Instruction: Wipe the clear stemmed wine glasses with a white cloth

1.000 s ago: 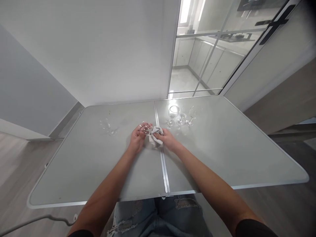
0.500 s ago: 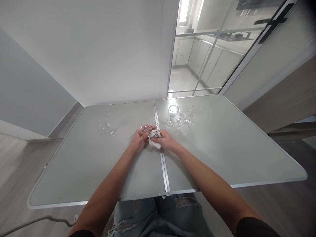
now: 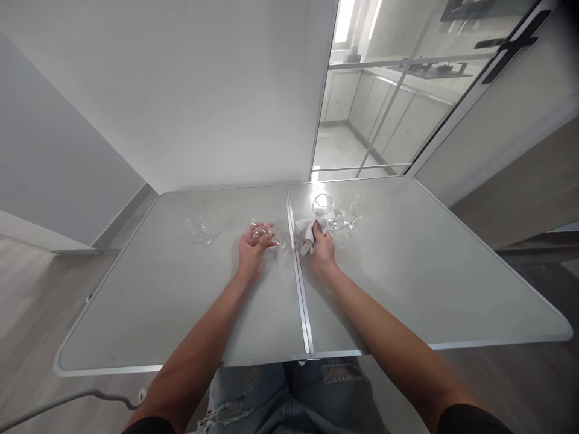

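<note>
This looks like a home, in a room next to a kitchen. Through the glass door point(image 3: 392, 99) at the far right show pale cabinets point(image 3: 386, 123), a stove point(image 3: 441, 70) and a bright window point(image 3: 344, 23); wood-look floor point(image 3: 38, 295) lies left of the table point(image 3: 181, 313).

table point(image 3: 407, 283), pale grey | centre seam point(image 3: 302, 295) | right of it: stemmed glasses point(image 3: 322, 205) | left: clear glassware point(image 3: 209, 242)

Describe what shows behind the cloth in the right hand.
Behind the cloth and right hand, a clear stemmed glass shows its round bowl. Its stem and foot are largely covered, so whether cloth and glass touch cannot be told.
</note>
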Available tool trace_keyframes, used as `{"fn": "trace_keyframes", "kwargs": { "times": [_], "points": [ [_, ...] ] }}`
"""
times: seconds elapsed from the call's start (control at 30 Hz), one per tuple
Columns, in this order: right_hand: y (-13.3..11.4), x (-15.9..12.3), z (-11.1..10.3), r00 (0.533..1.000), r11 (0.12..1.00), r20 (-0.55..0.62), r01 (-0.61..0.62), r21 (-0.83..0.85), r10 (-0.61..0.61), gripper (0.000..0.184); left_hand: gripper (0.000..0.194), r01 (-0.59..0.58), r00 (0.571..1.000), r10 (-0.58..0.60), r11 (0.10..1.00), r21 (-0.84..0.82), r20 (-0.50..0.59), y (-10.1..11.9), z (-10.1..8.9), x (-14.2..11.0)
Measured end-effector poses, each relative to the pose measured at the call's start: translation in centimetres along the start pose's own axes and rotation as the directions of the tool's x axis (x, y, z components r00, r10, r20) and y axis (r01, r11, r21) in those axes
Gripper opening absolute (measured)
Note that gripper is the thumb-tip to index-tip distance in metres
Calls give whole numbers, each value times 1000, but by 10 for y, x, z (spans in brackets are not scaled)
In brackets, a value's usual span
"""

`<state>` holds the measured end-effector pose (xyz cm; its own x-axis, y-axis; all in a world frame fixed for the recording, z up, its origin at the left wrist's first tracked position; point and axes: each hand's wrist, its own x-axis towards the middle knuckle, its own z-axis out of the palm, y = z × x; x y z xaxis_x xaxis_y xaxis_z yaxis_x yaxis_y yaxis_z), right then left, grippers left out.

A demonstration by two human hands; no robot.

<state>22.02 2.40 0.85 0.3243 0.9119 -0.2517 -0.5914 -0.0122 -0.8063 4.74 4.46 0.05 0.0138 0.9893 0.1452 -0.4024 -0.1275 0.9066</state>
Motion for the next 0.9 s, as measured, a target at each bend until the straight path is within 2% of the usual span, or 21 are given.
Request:
{"fn": "trace_keyframes", "kwargs": {
  "times": [0.07, 0.17, 0.23, 0.3, 0.37, 0.47, 0.63, 0.77, 0.83, 0.9],
  "points": [
    [4, -6, 4, 996, 999, 75, -43, 15, 42, 38, 56, -45, 999, 44, 999, -16, -23, 2, 1, -1],
    [12, -19, 14, 949, 983, 270, -181, 37, 164, 38, 59, -76, 997, 77, 997, 32, -30, 1, 5, -4],
    [15, -25, 19, 921, 971, 336, -231, 67, 196, 36, 51, -81, 996, 84, 990, 112, -26, 0, 8, -7],
    [16, -26, 20, 908, 962, 365, -256, 93, 206, 35, 33, -105, 994, 110, 969, 221, -7, -1, 11, -10],
    [15, -23, 18, 902, 958, 378, -266, 102, 211, 35, 22, -139, 989, 149, 933, 332, -4, 1, 13, -12],
    [15, -18, 14, 909, 963, 368, -250, 102, 197, 35, 18, -142, 985, 172, 888, 437, -29, 6, 14, -14],
    [16, -16, 13, 934, 980, 324, -184, 78, 150, 36, 19, -185, 977, 210, 895, 407, -19, 10, 16, -15],
    [16, -17, 14, 969, 988, 217, -136, 78, 116, 38, 19, -263, 961, 272, 869, 419, 40, 8, 14, -15],
    [16, -19, 14, 958, 983, 245, -168, 70, 146, 40, 20, -295, 954, 290, 858, 421, 77, 6, 12, -14],
    [15, -21, 14, 935, 976, 304, -207, 62, 179, 40, 22, -263, 964, 256, 894, 364, 68, 4, 10, -14]
  ]
}}
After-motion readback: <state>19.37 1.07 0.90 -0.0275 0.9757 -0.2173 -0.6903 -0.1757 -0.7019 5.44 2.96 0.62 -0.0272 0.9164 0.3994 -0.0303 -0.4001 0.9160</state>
